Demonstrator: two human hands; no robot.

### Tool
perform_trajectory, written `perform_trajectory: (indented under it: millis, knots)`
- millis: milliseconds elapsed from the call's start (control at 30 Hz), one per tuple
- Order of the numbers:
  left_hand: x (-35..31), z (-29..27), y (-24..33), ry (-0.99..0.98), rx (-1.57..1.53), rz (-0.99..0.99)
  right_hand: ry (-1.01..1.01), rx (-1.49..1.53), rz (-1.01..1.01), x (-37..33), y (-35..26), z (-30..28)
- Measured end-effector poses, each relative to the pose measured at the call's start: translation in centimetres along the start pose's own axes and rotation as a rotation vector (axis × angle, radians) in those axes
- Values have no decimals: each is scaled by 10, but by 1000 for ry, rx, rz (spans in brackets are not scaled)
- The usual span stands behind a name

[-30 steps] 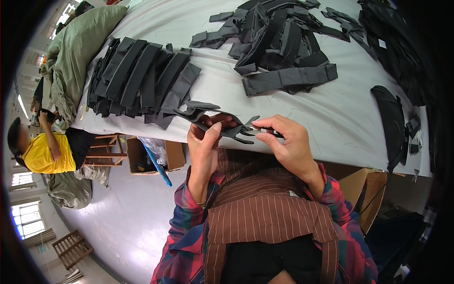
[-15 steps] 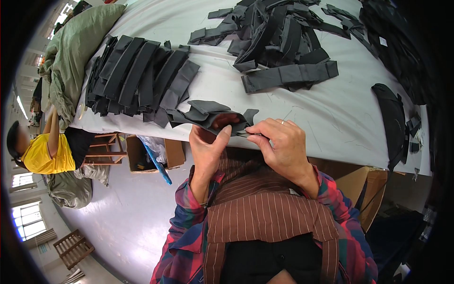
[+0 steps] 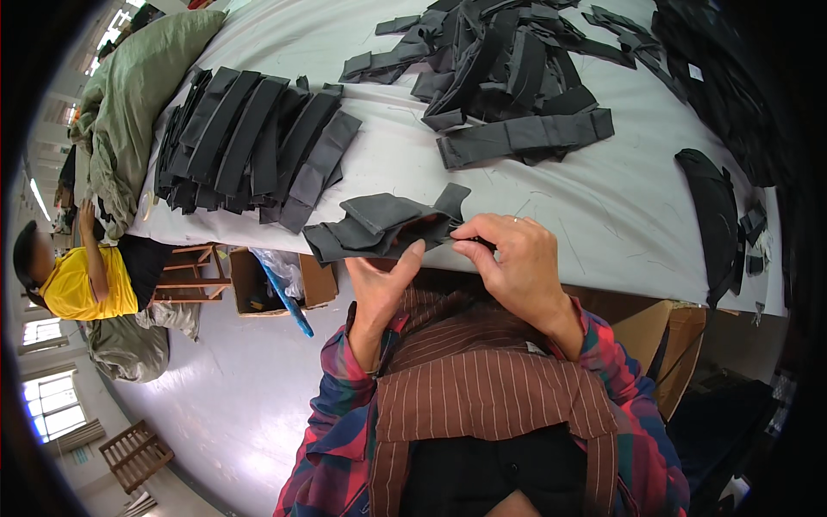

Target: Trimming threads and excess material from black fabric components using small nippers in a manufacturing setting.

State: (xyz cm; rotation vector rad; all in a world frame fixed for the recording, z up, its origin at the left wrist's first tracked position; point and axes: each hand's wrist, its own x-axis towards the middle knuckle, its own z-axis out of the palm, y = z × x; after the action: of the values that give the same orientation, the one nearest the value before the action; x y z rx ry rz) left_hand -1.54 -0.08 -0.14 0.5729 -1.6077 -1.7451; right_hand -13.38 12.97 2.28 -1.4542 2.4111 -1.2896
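While the left hand [image 3: 379, 283] supports it from beneath, a grey piece [image 3: 379, 214] of folded cloth is held at the near edge of the bench [image 3: 392, 164]; whether it touches the surface, I cannot tell. This hand is half closed, its thumb against the near side of the piece and its other fingers mostly hidden, probably so that the opening is spread. The right hand [image 3: 519, 260] is nearly closed: thumb and forefinger pinch a small dark object [image 3: 484, 243] at the right end of the piece, a grip which seems chosen for precision. I cannot identify this object. Beyond the piece, to its left, a row [image 3: 253, 136] of strips lies side by side, perhaps so that each is easy to take. Beyond it, to the right, a heap [image 3: 525, 73] lies without order, maybe to leave space nearer. Far right of the piece, black cloth [image 3: 732, 103] carries a white label [image 3: 695, 72], too small to read; I can read no brand.
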Motion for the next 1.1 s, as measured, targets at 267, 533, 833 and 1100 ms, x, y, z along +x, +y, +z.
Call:
perform_trajectory:
  millis: [267, 533, 833, 1100]
  knots:
    - [0, -7, -6, -10, -55, -53, 129, 271, 97, 9, -4, -1]
    - [-2, 0, -3, -88, -328, -229, 67, 311, 106, 19, 5, 17]
    - [4, -1, -9, -35, -300, -248, 108, 376, 160, 16, 11, 22]
    - [9, -5, -9, -126, -279, -192, 151, 365, 134, 16, 13, 20]
